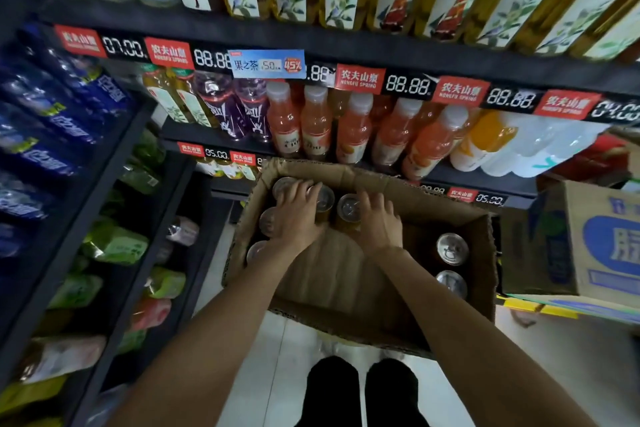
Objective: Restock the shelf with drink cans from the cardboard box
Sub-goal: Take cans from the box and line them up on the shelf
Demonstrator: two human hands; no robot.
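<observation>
Cardboard box (460, 291): brown corrugated card, rectangular, flaps open, wavy torn edge along the near rim; it sits on the floor below the shelf fronts, just ahead of the person's feet.
Drink cans (452, 249): round cylinders with shiny silver lids and ring pulls, standing upright inside the box. 2 stand by the right wall, 1 behind the other. A cluster stands in the far left corner, under and around the hands.
Box floor: bare, creased card shows in the middle, between the 2 groups of cans.
Left hand (298, 218): reaching into the far left corner, fingers curled down over the top of a can in the cluster, with other lids showing just beside it. Whether it has the can lifted I cannot tell.
Right hand (377, 222): palm down, fingers bent over the near side of a can top (349, 206) in the middle of the far row, touching it.
Shelf (346, 55): dark metal boards with red and black price strips along the front edges.
Orange bottles (353, 132): smooth translucent plastic, white caps, standing in a row on the shelf directly behind the box.
Printed carton (602, 239): blue and white card, squared, just right of the box.
Shoes (363, 392): black, rounded toes, on pale glossy floor tile, near the box's front edge.
</observation>
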